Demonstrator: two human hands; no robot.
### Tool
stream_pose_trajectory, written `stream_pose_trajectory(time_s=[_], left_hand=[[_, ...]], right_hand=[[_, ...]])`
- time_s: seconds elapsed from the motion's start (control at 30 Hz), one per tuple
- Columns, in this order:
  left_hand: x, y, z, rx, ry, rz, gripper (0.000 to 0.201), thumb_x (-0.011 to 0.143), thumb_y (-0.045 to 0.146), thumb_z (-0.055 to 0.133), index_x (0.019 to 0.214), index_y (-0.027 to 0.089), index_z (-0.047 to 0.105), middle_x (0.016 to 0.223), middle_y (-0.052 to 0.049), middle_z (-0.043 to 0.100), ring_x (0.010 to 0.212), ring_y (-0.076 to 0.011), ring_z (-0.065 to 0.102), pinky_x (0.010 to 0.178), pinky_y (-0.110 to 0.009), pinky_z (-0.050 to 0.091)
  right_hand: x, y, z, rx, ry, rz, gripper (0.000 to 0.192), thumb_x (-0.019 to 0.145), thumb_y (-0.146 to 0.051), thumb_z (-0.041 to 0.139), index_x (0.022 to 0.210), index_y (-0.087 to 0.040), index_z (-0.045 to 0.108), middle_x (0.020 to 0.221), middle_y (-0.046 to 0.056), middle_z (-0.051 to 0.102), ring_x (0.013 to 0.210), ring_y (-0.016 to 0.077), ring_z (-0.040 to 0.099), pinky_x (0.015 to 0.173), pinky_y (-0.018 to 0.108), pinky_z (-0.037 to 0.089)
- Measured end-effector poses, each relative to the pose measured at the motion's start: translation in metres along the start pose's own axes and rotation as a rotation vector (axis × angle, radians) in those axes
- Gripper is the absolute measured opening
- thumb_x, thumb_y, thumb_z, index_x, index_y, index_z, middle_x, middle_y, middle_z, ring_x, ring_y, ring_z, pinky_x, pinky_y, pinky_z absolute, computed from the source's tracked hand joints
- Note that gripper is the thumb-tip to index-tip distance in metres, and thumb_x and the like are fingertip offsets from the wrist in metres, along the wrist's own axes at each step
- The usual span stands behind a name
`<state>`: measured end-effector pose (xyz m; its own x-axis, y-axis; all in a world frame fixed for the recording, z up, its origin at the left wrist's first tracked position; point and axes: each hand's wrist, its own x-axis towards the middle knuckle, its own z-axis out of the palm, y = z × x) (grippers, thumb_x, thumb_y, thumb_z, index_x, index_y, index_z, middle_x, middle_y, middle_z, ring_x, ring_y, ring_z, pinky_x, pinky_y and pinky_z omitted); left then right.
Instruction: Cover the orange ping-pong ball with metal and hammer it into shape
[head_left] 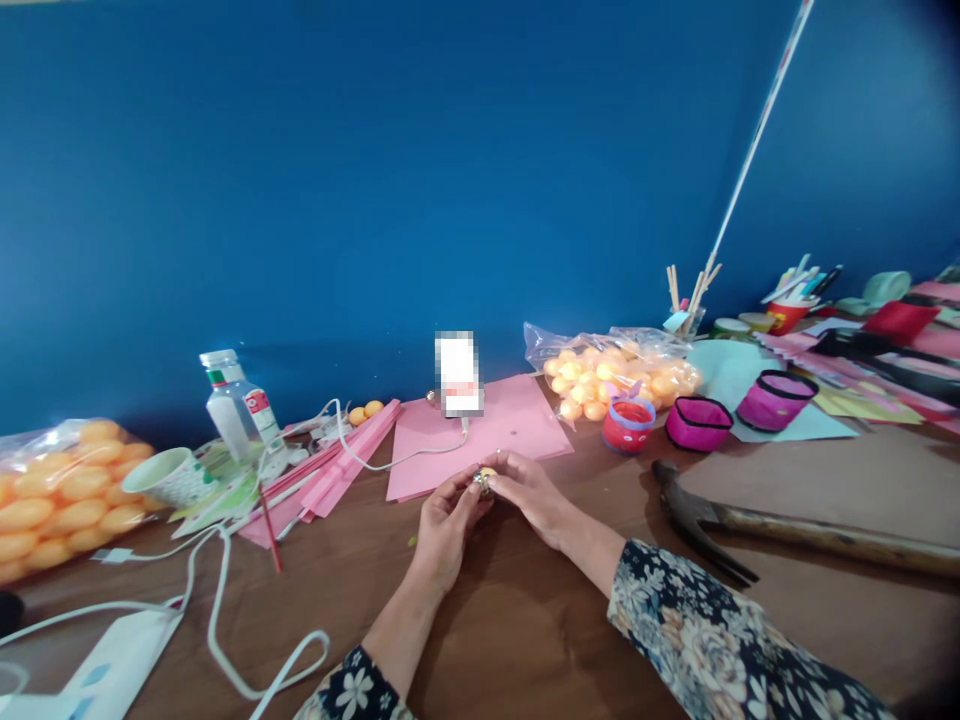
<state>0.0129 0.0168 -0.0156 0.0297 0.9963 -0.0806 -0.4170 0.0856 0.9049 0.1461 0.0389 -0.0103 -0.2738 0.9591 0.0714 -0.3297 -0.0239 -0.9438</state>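
While both hands are meeting over the middle of the desk (525,640), they are pinching one small orange ball (486,478) between their fingertips; the left hand (444,525) is closing on it from one side and the right hand (534,492) from the other — fingers curled, neither palm open. Something dark and small is sitting against the ball, too tiny to identify. Doing this well is, by my judgement, calling for a light pinch, since the ball is looking thin-shelled and easy to dent; keeping the wrists low near the wood is steadying the fingertips, and holding the ball just short of the pink paper sheet (495,430) is giving it a soft place to land if it is slipping.

Just beyond the hands a phone (458,373) is standing on that pink sheet with a white cable (225,600) trailing off to the left; further left a plastic bottle (238,405), a paper cup (169,478) and a bag of orange balls (56,495) are resting. To the right and beyond, a second bag of balls (611,370) is lying near three small cups — one red (628,424), two magenta (739,410); a hammer (750,525) is lying near the right forearm. A deep blue wall (375,180) is closing the room behind the brown wooden desk.
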Motion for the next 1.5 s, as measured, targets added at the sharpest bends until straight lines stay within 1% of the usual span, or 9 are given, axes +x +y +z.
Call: stream_pose_trajectory(time_s=[0.23,0.43,0.53,0.67,0.83,1.0,1.23,1.37,1.5], left_hand=[[0.000,0.002,0.001,0.001,-0.018,0.016,0.032,0.072,0.026,0.062,0.102,0.015,0.060,0.104,-0.008,0.064,0.095,-0.0181,0.059,0.086,-0.032,0.046],[-0.001,0.002,-0.003,-0.088,-0.011,0.014,0.027,0.073,0.026,0.062,0.098,0.016,0.059,0.092,-0.005,0.065,0.079,-0.0141,0.062,0.074,-0.030,0.051],[0.000,0.003,-0.004,-0.100,0.001,0.008,0.025,0.072,0.024,0.063,0.095,0.016,0.060,0.090,-0.004,0.065,0.079,-0.0134,0.061,0.072,-0.028,0.050],[0.000,0.004,-0.001,-0.102,-0.006,0.010,0.024,0.069,0.023,0.065,0.091,0.016,0.060,0.092,-0.005,0.065,0.083,-0.0147,0.060,0.075,-0.029,0.049],[0.001,0.003,-0.001,-0.121,-0.025,0.023,0.027,0.071,0.021,0.064,0.097,0.018,0.059,0.095,-0.004,0.063,0.085,-0.0136,0.060,0.076,-0.028,0.049],[0.001,0.000,-0.005,-0.115,-0.023,0.020,0.025,0.072,0.022,0.063,0.096,0.016,0.060,0.094,-0.005,0.064,0.083,-0.0132,0.060,0.075,-0.028,0.049],[0.000,0.002,-0.003,-0.113,-0.011,0.025,0.024,0.067,0.022,0.067,0.090,0.015,0.061,0.089,-0.005,0.065,0.078,-0.0126,0.061,0.075,-0.027,0.049],[0.000,0.003,-0.002,-0.118,-0.022,0.038,0.027,0.068,0.022,0.066,0.094,0.016,0.061,0.090,-0.005,0.065,0.078,-0.0134,0.061,0.075,-0.029,0.050],[0.001,0.003,-0.001,-0.089,0.012,0.028,0.030,0.068,0.023,0.067,0.096,0.016,0.062,0.092,-0.005,0.066,0.081,-0.0149,0.061,0.075,-0.029,0.050]], right_hand=[[-0.001,0.003,-0.001,0.026,-0.058,0.007,0.028,0.066,-0.027,0.069,0.089,-0.020,0.056,0.086,0.001,0.062,0.083,0.0153,0.057,0.077,0.029,0.044],[-0.001,0.003,0.000,0.063,-0.110,-0.023,0.033,0.063,-0.024,0.070,0.092,-0.021,0.055,0.089,0.001,0.061,0.084,0.0150,0.056,0.076,0.029,0.044],[-0.001,0.004,0.001,0.045,-0.139,-0.038,0.035,0.064,-0.023,0.070,0.095,-0.020,0.054,0.093,0.001,0.060,0.086,0.0145,0.056,0.079,0.029,0.043],[0.000,0.006,0.000,0.047,-0.126,-0.038,0.031,0.069,-0.026,0.066,0.096,-0.019,0.054,0.094,0.002,0.060,0.089,0.0146,0.055,0.082,0.030,0.043],[-0.001,0.002,0.002,0.060,-0.117,-0.047,0.030,0.068,-0.025,0.067,0.094,-0.019,0.054,0.091,0.002,0.060,0.090,0.0154,0.055,0.083,0.031,0.042],[-0.001,0.004,0.002,0.071,-0.114,-0.032,0.033,0.067,-0.024,0.068,0.096,-0.019,0.054,0.094,0.002,0.060,0.089,0.0150,0.055,0.082,0.031,0.042],[0.001,0.012,0.000,0.010,-0.119,-0.081,0.030,0.068,-0.024,0.067,0.095,-0.018,0.055,0.090,0.002,0.060,0.086,0.0147,0.055,0.077,0.029,0.043],[0.001,0.010,0.001,0.050,-0.122,-0.091,0.031,0.068,-0.024,0.067,0.095,-0.019,0.054,0.092,0.003,0.061,0.089,0.0152,0.056,0.080,0.030,0.043],[0.001,0.010,0.001,0.011,-0.114,-0.087,0.032,0.069,-0.027,0.067,0.097,-0.018,0.055,0.094,0.003,0.061,0.089,0.0159,0.056,0.081,0.031,0.044]])
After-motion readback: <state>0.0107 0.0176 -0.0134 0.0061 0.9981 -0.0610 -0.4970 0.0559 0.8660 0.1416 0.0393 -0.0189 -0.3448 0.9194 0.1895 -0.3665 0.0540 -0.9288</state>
